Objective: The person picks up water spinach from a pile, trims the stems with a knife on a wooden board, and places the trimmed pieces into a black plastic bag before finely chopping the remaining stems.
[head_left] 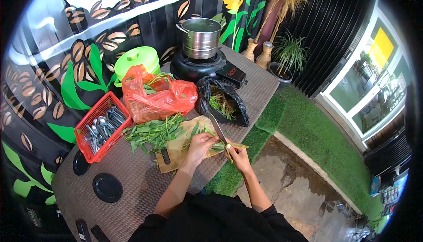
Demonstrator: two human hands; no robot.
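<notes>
My left hand [200, 148] is closed on a leafy green stem, its fingers near the knife's blade. My right hand [239, 158] is wrapped round the handle of a knife [217, 126], whose blade points up and away from me. Pale green stem pieces stick out beside my right fingers. Both hands are over the near right side of a wooden cutting board [177, 157], close to the table edge. Leafy greens [154, 134] are heaped on the board's left side and spill onto the table. Some cut leaves lie partly hidden behind my left hand.
Behind the board are a red plastic bag [152, 98] of greens and a black bag [227, 103] with stems. Farther back stand a steel pot [202, 39] on a stove [187, 68] and a green lidded container [137, 61]. A red basket [90, 127] of cutlery is left.
</notes>
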